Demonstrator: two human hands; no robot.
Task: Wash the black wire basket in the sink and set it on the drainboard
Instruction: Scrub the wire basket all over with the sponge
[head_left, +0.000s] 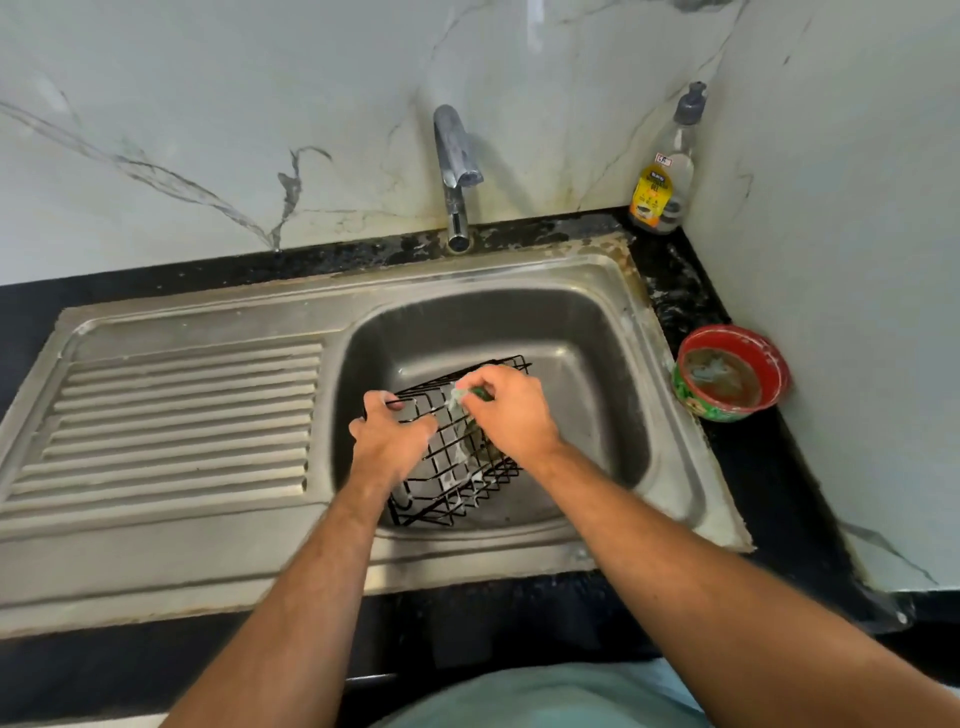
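Note:
The black wire basket (457, 483) lies tilted inside the steel sink basin (587, 332), with white foam on its wires. My left hand (389, 436) grips the basket's left rim, fingers curled round the wire. My right hand (511, 410) pinches a green scrub pad (462, 396) and holds it against the basket's upper side. The ribbed drainboard (176, 415) stretches to the left of the basin and holds nothing.
A chrome tap (456, 171) stands behind the basin, with no water running. A dish soap bottle (665, 171) sits in the back right corner. A red and green bowl (730, 373) of soapy residue rests on the black counter (779, 467) right of the sink.

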